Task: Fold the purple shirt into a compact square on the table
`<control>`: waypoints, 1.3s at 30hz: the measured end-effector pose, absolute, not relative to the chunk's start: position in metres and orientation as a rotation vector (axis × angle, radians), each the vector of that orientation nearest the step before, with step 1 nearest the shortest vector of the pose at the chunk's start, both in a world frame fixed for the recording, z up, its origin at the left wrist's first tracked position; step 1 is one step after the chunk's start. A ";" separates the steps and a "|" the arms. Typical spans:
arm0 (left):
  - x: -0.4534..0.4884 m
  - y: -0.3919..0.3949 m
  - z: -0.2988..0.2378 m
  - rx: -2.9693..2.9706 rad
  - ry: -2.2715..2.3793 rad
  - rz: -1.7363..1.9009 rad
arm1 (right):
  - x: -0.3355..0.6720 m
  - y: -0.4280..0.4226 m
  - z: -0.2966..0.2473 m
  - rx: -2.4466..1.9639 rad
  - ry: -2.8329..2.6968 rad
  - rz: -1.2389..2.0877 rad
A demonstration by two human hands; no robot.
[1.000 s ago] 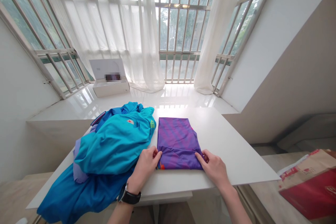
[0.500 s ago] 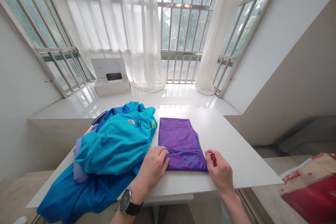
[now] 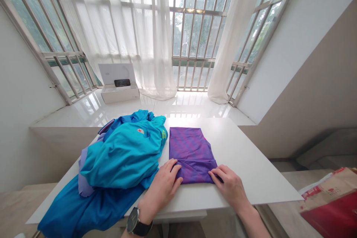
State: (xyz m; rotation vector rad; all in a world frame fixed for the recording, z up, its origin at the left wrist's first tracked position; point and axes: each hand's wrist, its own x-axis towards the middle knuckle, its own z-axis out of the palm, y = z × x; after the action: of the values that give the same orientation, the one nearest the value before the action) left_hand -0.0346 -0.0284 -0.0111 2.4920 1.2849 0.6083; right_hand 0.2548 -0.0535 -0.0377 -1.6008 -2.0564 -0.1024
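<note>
A folded purple garment (image 3: 191,152) lies on the white table (image 3: 245,163), a little right of centre. My left hand (image 3: 164,184), with a black wristwatch on the wrist, rests on its near left corner with fingers stretched flat. My right hand (image 3: 230,186) presses the near right corner, fingers extended on the fabric. A heap of turquoise and blue jackets (image 3: 119,160) lies to the left, touching the purple garment's left edge and hanging over the table's near left corner.
Behind the table runs a glossy white window ledge (image 3: 178,106) with an open white box (image 3: 118,83) holding a phone. Sheer curtains hang before barred windows. A red and brown paper bag (image 3: 331,202) sits at the lower right, beside the table.
Both hands moved from gripping the garment's near edge to lying flat on its near corners. The garment now sits slightly farther from the table's edge.
</note>
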 end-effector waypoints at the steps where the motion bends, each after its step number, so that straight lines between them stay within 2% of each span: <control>1: -0.031 -0.031 -0.009 2.489 1.282 0.593 | 0.261 -0.049 -0.038 -1.632 -2.057 -0.103; 7: 0.004 -0.049 0.008 2.539 0.983 0.508 | 0.297 -0.025 -0.022 -1.936 -1.966 -0.213; 11: 0.011 -0.030 0.022 2.643 0.801 0.457 | 0.279 -0.044 -0.018 -1.951 -1.922 -0.262; 19: -0.010 0.060 0.025 2.892 1.248 0.183 | 0.227 -0.085 -0.057 -1.912 -2.080 -0.246; 26: -0.006 0.061 0.023 2.859 1.415 0.261 | 0.263 -0.005 -0.015 -2.124 -2.200 0.104; 29: -0.005 0.056 0.028 2.862 1.306 0.296 | 0.269 0.048 -0.006 -2.137 -2.176 0.154; 33: -0.003 0.050 0.029 2.860 0.989 0.366 | 0.263 0.099 -0.020 -2.020 -2.145 -0.049; 36: 0.000 0.044 0.024 2.810 0.737 0.400 | 0.257 0.116 -0.036 -1.950 -2.065 -0.183; 39: 0.003 0.038 0.018 2.706 0.510 0.390 | 0.256 0.120 -0.045 -1.956 -2.006 -0.169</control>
State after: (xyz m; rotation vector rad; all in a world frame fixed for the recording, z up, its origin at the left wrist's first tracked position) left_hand 0.0033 0.0384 0.0181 2.7060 0.5097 0.3896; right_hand 0.2557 0.1205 -0.0450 -1.9560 -2.0062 -0.1687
